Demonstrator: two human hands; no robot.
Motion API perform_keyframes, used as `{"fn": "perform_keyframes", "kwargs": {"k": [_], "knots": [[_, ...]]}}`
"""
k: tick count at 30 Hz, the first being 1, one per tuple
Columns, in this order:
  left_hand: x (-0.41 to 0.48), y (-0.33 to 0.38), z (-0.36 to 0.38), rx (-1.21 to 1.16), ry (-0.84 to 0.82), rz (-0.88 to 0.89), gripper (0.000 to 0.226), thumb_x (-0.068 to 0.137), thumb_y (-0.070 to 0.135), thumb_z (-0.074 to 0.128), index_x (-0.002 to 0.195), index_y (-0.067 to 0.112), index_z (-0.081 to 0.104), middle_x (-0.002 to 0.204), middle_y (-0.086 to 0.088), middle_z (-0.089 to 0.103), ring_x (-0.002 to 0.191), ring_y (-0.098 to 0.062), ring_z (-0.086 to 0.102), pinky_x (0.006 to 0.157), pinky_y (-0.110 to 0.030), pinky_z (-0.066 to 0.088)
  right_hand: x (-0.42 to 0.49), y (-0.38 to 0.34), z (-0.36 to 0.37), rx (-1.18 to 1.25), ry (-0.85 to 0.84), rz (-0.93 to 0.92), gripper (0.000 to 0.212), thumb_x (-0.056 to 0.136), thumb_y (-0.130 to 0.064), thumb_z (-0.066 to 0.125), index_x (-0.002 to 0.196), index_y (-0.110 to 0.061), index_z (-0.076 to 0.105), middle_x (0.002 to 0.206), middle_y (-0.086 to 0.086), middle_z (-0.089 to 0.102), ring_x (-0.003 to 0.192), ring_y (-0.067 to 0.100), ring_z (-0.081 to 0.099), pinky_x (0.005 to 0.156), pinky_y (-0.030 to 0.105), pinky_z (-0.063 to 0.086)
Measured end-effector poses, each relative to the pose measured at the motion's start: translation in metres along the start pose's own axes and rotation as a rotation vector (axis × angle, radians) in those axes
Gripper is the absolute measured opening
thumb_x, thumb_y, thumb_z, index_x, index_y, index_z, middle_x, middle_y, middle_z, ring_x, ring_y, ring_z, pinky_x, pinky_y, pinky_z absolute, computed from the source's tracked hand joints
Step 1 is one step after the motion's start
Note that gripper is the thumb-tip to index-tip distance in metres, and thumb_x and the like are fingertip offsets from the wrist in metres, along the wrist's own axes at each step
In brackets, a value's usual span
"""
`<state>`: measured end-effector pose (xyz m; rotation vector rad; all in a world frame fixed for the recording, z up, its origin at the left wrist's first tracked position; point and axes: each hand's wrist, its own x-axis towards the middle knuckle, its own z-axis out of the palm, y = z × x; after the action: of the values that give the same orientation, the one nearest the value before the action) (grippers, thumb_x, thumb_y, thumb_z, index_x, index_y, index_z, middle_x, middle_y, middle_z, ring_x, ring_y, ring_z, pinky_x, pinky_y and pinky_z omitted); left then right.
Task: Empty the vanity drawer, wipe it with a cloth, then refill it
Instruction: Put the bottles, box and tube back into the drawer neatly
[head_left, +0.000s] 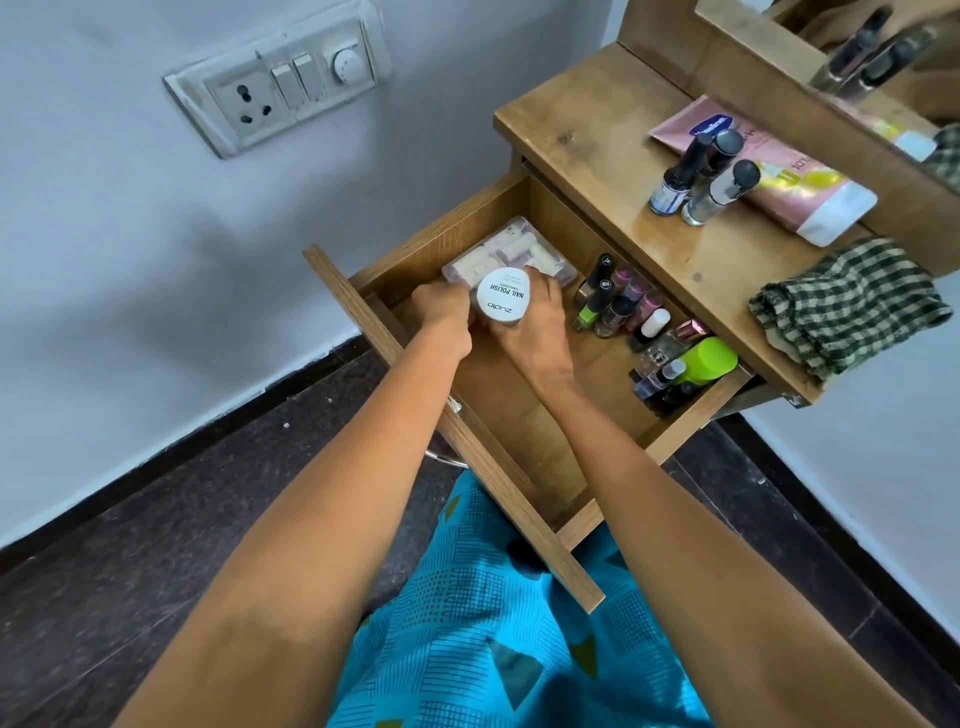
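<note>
Right fingers (544, 287) clamped on white-lidded jar (503, 293), mid-drawer (337, 291); left fingers (441, 304) curled at its other side, grip I can't tell. Risk: nail polish bottles (618, 304) packed just right of fingers; a careless lift cd topple them.

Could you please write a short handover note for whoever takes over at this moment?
Hands: right hand grips the white-lidded jar in the open drawer; left hand curls against its other side, grip unclear.
Things: clear box at the drawer's back, nail polish bottles along its right side; three bottles, pink tube and checked cloth on the vanity top.
Progress: emptying or refilling, cannot tell; drawer part full.
</note>
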<state>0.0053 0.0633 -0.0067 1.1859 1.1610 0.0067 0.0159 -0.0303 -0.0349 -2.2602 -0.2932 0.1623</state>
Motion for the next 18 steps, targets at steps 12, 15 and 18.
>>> {"fn": "perform_keyframes", "kwargs": {"k": [12, 15, 18], "knots": [[0.001, 0.007, 0.007, -0.200, -0.028, -0.005, 0.032, 0.091, -0.005, 0.044, 0.122, -0.004, 0.050, 0.122, -0.020, 0.058, 0.111, -0.030, 0.059, 0.079, -0.031, 0.053, 0.013, 0.005, -0.004, -0.043, 0.018, -0.011, 0.069, 0.074, -0.020, 0.074, 0.132, -0.001, 0.042, 0.130, 0.019, 0.046, 0.125, 0.027, 0.039, 0.103, 0.029, 0.034], [0.002, 0.004, 0.007, -0.144, -0.016, 0.004, 0.032, 0.092, 0.000, 0.043, 0.124, -0.003, 0.049, 0.125, -0.019, 0.057, 0.113, -0.028, 0.058, 0.081, -0.029, 0.050, 0.014, 0.002, -0.004, -0.047, 0.030, 0.012, 0.073, 0.074, -0.025, 0.075, 0.133, -0.002, 0.040, 0.131, 0.018, 0.045, 0.125, 0.029, 0.040, 0.105, 0.034, 0.035], [0.000, 0.000, 0.008, -0.113, 0.061, 0.090, 0.023, 0.092, 0.003, 0.047, 0.111, -0.003, 0.059, 0.116, -0.020, 0.063, 0.108, -0.029, 0.061, 0.088, -0.031, 0.050, 0.019, 0.000, -0.003, -0.101, 0.051, 0.020, 0.079, 0.072, -0.033, 0.076, 0.135, -0.002, 0.039, 0.132, 0.017, 0.047, 0.126, 0.030, 0.040, 0.108, 0.036, 0.032]]}}
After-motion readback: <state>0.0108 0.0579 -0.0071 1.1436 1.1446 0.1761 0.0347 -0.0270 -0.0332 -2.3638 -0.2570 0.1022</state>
